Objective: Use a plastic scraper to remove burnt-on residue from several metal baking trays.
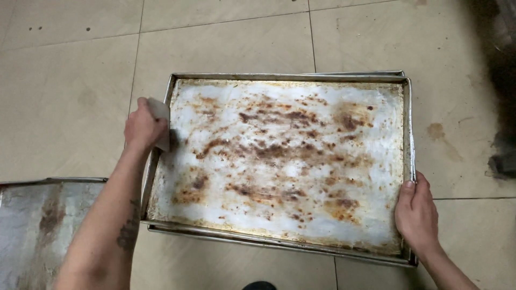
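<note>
A large rectangular metal baking tray [290, 77] lies on the tiled floor, its inside covered in brown baked-on residue and white patches. It rests on another tray whose edge shows beneath. My left hand [143, 128] grips a pale flat scraper [161, 115] and presses it against the tray's left inner edge. My right hand [416, 212] clasps the tray's right rim near the front corner, thumb on top of the rim.
A second stained metal tray [37, 225] lies at the lower left, partly out of view. Beige floor tiles [70, 96] surround the trays. A dark, dirty area [500, 80] runs along the right edge.
</note>
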